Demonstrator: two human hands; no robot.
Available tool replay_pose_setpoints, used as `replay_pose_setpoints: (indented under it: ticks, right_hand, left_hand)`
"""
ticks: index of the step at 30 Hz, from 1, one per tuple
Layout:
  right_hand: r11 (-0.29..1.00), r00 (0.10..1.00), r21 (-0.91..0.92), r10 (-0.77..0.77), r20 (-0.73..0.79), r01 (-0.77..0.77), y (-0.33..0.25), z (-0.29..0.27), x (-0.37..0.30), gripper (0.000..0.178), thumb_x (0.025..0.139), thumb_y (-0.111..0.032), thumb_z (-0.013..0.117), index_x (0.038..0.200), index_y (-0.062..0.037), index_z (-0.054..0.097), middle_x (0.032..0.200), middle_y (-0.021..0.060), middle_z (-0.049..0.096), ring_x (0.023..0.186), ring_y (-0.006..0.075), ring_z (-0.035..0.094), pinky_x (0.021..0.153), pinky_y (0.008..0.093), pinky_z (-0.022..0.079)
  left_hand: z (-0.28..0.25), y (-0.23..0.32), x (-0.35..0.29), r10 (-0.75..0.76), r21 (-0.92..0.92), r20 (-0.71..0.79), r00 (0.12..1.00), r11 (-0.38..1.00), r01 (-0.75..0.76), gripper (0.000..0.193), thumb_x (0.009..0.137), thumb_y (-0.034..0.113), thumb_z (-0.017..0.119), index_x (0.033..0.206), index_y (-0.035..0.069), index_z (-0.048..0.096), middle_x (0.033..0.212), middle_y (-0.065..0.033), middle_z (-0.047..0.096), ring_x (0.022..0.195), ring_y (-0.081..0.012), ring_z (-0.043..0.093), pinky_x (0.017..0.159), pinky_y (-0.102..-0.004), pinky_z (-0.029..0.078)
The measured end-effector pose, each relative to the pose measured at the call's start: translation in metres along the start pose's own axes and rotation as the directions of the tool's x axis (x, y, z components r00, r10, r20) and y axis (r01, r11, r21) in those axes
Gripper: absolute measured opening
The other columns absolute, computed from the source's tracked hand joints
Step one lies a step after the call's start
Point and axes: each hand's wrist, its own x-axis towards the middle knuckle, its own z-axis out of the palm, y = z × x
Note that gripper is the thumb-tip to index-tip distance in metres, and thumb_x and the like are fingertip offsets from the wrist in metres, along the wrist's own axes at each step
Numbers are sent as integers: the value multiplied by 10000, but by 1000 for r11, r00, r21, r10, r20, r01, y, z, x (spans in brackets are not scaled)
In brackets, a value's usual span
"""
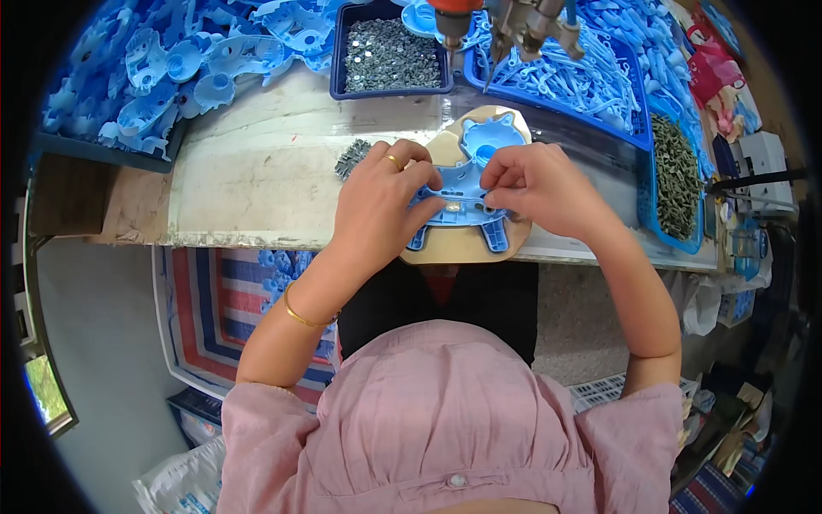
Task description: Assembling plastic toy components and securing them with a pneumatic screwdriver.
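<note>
A light-blue animal-shaped plastic shell (467, 182), its ribbed inside facing up, lies on a tan board (462, 248) at the table's near edge. My left hand (385, 193) curls over the shell's left side, thumb and fingertips against it, partly covering it. Close to that thumb, a small shiny metal piece (453, 206) sits in the shell. At the right side, my right hand (535, 184) pinches thumb and forefinger together low over the shell; whatever they hold is too small to name. Beside my left hand is a little heap of small grey metal parts (352, 159).
Above the board hang a machine's metal tips (522, 30). Behind stand a dark tray of small metal pieces (391, 56) and a blue basket of slender blue parts (565, 77). Blue shells (227, 60) pile up at far left; a blue basket of screws (676, 176) stands at right.
</note>
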Motion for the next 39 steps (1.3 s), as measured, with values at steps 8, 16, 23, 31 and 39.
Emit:
replay_pose_setpoints:
  ticks: [8,16,23,31,39]
  right_hand:
    - [882,987,-463,-141,-77,90,-5,12,-5,163,749,-81,786,906,-55,750,839,81,706,799,288,680,700,377,528]
    - [734,910,-626,-404,-90,264,1,12,12,195,731,-89,777,919,-63,731,1033,105,618,992,342,614,810,422,515]
    - [670,235,-594,-727,-645,445,-85,-17,85,511,868,-64,702,1333,-37,490,1227,179,587,1092,348,619,901,398,532]
    - [601,-152,-793,-778,-609,100,-113,-43,165,752,806,42,654,1483,-30,333,1408,270,437,1293,477,483,1029,496,479]
    - [642,-70,-709,-725,-685,293,-113,-71,175,793,818,17,665,1522,3,301,1459,297,430,1305,463,485,1026,478,486]
  left_hand:
    - [1,2,0,23,52,-32,999,998,-21,124,727,135,817,805,104,726,1040,-10,656,874,-238,588,746,-371,505]
    - [2,5,4,57,170,-66,996,984,-45,113,723,191,806,761,110,737,1012,-7,642,911,-233,593,785,-395,473]
    - [-15,6,13,75,125,-62,995,990,-67,182,812,268,785,863,102,730,927,-42,659,916,-268,608,805,-406,473]
    - [-43,-44,67,-37,295,-196,980,951,95,156,878,235,704,847,83,723,837,-79,677,876,-305,629,696,-440,508]
    - [-29,-95,121,-18,463,-49,999,886,38,185,817,289,784,869,116,745,833,-85,705,848,-314,650,731,-432,524]
